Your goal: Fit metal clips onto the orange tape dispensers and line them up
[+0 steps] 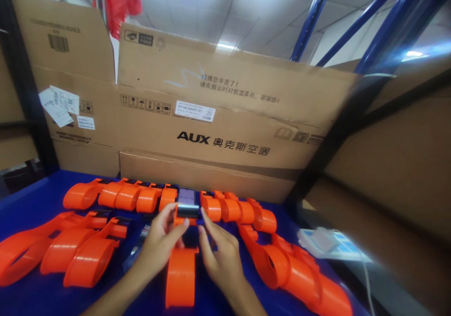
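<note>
An orange tape dispenser (180, 278) is held in the middle of the view, its round body hanging low and its head tilted up. Across that head runs a toothed metal blade (188, 211). My left hand (162, 236) grips the head from the left, thumb at the front. From the right, my right hand (221, 250) pinches a dark blue part at the head's edge between thumb and fingers. Just behind the head, a phone (186, 196) with a lit screen is partly covered.
Several orange dispensers (128, 197) line the back of the blue table, with more at left (89, 259) and right (303, 283). A shiny bag (136, 252) lies beside my left forearm. A cardboard wall (151, 132) stands behind; a plastic case (327, 240) sits at right.
</note>
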`<control>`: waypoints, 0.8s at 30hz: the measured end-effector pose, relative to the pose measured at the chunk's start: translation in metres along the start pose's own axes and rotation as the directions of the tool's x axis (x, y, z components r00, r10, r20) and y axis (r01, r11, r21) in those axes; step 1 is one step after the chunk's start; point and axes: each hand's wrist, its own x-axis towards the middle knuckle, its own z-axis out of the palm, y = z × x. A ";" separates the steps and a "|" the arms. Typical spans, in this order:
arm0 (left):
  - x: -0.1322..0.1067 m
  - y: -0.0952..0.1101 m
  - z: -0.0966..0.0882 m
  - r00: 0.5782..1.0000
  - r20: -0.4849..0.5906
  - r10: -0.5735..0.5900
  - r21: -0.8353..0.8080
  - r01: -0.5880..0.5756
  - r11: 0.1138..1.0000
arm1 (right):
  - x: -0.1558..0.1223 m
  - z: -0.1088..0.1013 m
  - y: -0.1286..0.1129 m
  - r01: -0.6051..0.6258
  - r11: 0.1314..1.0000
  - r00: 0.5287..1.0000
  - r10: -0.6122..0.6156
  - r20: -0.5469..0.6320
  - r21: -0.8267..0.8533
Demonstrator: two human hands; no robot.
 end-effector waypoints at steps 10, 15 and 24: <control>0.002 -0.004 -0.001 1.000 0.014 -0.014 0.021 0.013 1.000 | -0.001 0.004 0.002 0.049 0.998 0.999 -0.050 -0.021 -0.041; 0.001 -0.004 0.000 1.000 0.016 -0.027 0.008 0.027 1.000 | -0.003 0.005 0.004 0.096 0.982 0.994 -0.102 -0.030 -0.164; 0.001 -0.004 0.003 0.998 -0.003 -0.057 -0.031 0.057 0.998 | -0.003 0.005 -0.004 0.094 0.952 0.992 -0.115 -0.059 -0.292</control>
